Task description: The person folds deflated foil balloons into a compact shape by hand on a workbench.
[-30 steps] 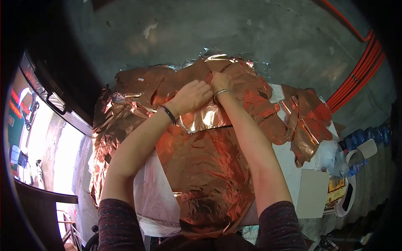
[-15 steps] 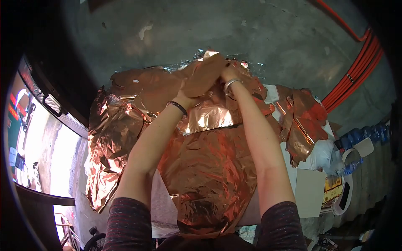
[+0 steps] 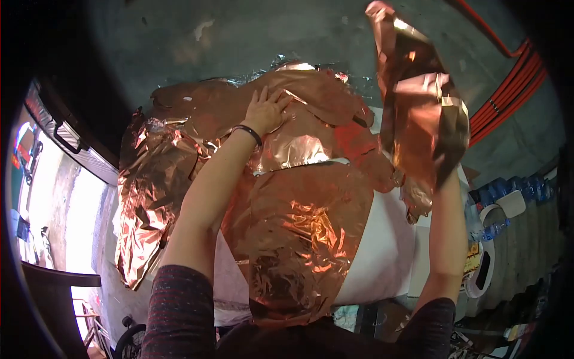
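My left hand (image 3: 266, 112) lies flat with fingers spread on a pile of copper-coloured foil sheets (image 3: 209, 116). At the right, my right hand (image 3: 447, 176) holds up a loose, folded piece of copper-coloured foil (image 3: 418, 119); the foil hides most of its fingers. In front of my body, a separate crinkled foil sheet (image 3: 305, 221) is spread over a white surface. More crumpled, shiny foil (image 3: 152, 209) hangs at the left side of the pile.
A white sheet (image 3: 382, 257) shows beneath the foil. Orange pipes (image 3: 505, 99) run along the grey wall at the right. Blue plastic bottles (image 3: 520, 188) and a white chair-like object (image 3: 478, 278) stand at the right. Dark furniture (image 3: 57, 278) and a bright opening are at the left.
My right hand has moved from the middle of the pile to the right, lifting a foil piece. My left hand now rests flat on the foil, its fingers uncovered.
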Demonstrator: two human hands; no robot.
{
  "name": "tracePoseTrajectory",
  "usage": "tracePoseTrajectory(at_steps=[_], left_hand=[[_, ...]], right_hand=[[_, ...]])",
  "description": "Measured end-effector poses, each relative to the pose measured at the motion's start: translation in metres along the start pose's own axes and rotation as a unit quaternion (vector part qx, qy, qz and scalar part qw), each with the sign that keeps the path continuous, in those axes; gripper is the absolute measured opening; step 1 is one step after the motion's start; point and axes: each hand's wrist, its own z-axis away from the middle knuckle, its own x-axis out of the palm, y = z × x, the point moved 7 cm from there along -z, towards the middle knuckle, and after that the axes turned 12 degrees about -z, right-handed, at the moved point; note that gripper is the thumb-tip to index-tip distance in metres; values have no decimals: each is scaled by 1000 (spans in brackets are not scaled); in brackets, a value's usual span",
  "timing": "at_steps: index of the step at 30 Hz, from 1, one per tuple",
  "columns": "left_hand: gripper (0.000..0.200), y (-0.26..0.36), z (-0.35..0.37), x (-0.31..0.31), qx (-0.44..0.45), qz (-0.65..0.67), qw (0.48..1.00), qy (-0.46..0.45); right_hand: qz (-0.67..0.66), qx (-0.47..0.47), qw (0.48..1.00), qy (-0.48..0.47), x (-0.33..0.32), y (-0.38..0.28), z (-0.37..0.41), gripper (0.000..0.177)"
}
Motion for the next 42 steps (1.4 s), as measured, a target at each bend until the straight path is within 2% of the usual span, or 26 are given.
tracePoseTrajectory(at_steps=[2, 4, 5, 7, 8, 9, 10, 14, 16, 17, 19, 22, 23, 24, 25, 26, 27, 30, 31, 32, 33, 35, 36, 39, 41, 42], left_hand=[[65, 0, 1, -2, 0, -32, 999, 1], [64, 2, 2, -2, 18, -43, 999, 10], [64, 3, 3, -3, 17, -42, 999, 12], [64, 5, 6, -10, -3, -26, 997, 68], [64, 5, 9, -10, -4, -24, 998, 64], [62, 5, 14, -17, 2, 7, 996, 93], [61, 5, 25, -22, 8, 37, 992, 118], [54, -4, 81, -45, 28, 26, 987, 158], [46, -10, 117, -63, 32, 212, 961, 176], [46, -9, 139, -73, 23, 213, 962, 168], [41, -9, 184, -76, -66, 449, 888, 70], [37, 6, 249, -67, -65, 452, 889, 31], [37, 12, 269, -74, -67, 454, 888, 32], [35, 18, 291, -71, -109, 550, 827, -31], [32, 26, 314, -66, -147, 635, 753, -92], [30, 22, 331, -79, -118, 593, 797, -5], [27, 19, 350, -94, -86, 543, 831, 84], [23, 20, 413, -94, -139, 556, 816, 78], [26, 21, 434, -75, -167, 617, 768, 27], [32, 27, 450, -57, -194, 673, 713, -25], [32, 33, 458, -51, -196, 674, 712, -25], [43, 59, 477, -29, -218, 766, 591, -126], [50, 72, 482, -26, -212, 766, 585, -160], [44, 100, 482, -32, -218, 809, 513, -186], [36, 118, 479, -35, -218, 875, 396, -172], [36, 122, 479, -32, -217, 876, 395, -171]], right_hand=[[-127, 333, 928, 109, 26, 45, 82, 37], [-349, 260, 825, 362, 85, 151, 117, 35], [-100, 331, 883, 317, 126, 163, 91, 38], [324, 390, 857, 88, 177, 167, 55, 46], [-69, 378, 889, 248, 159, 194, 100, 52], [294, 388, 868, 100, 167, 195, 86, 48], [607, 339, 716, -66, 182, 198, 73, 46], [559, 410, 720, -35, 163, 211, 107, 48], [512, 326, 789, 96, 148, 199, 102, 48], [504, 334, 791, 93, 152, 196, 92, 48], [657, 285, 698, -32, 175, 186, 55, 43], [686, 275, 670, -72, 173, 195, 57, 42], [706, 308, 626, -118, 164, 201, 72, 43], [704, 311, 627, -121, 159, 200, 81, 43], [743, 341, 555, -153, 150, 203, 93, 45], [776, 368, 479, -181, 143, 203, 106, 47], [780, 385, 459, -181, 144, 203, 113, 50], [780, 382, 483, -109, 172, 184, 115, 50], [780, 383, 483, -109, 186, 181, 116, 50], [745, 368, 551, -77, 203, 177, 115, 49], [704, 351, 616, -46, 221, 173, 115, 50], [667, 362, 650, -38, 261, 181, 122, 48], [629, 371, 682, -28, 279, 190, 126, 47], [645, 326, 684, -102, 324, 221, 130, 44], [672, 330, 657, -91, 335, 230, 133, 43], [672, 330, 656, -91, 336, 232, 137, 43]])
